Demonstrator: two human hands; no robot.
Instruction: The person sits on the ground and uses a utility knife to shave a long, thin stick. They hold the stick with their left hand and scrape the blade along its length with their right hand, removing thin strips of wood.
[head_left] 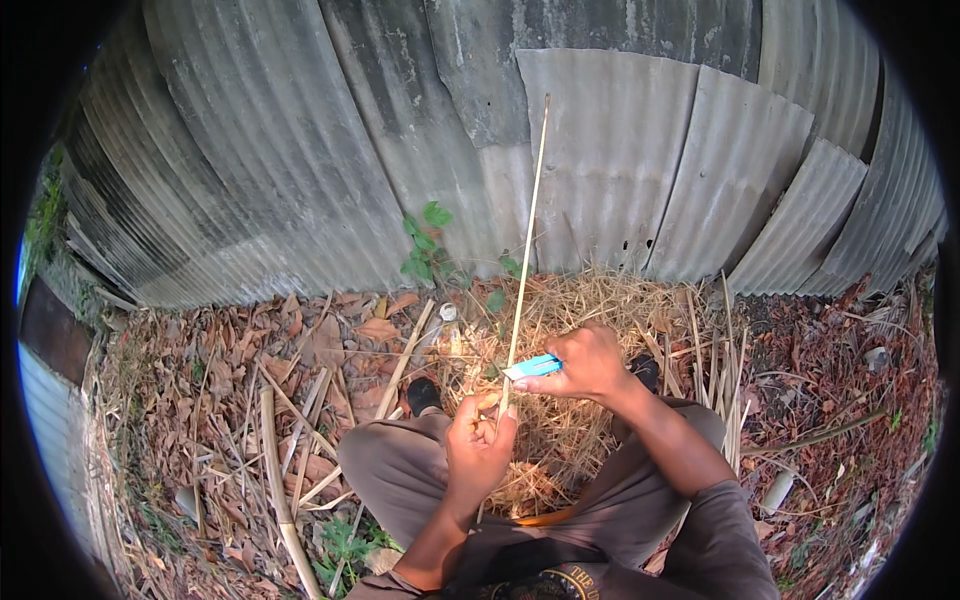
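My left hand (pixel 478 445) is closed round the lower part of a long, thin, pale bamboo strip (pixel 530 228), which points up and away toward the metal fence. My right hand (pixel 588 362) grips a utility knife with a light blue handle (pixel 540 365). The knife's tip lies against the strip, just above my left fingers. Below my left hand the strip's lower end is mostly hidden.
A grey corrugated metal fence (pixel 600 160) stands in front of me. Thin shavings (pixel 560 300) cover the ground between my knees. Bamboo pieces (pixel 285 500) lie at left, with more split strips (pixel 735 390) at right. Dry leaves (pixel 240 350) and a small green plant (pixel 425 245) are nearby.
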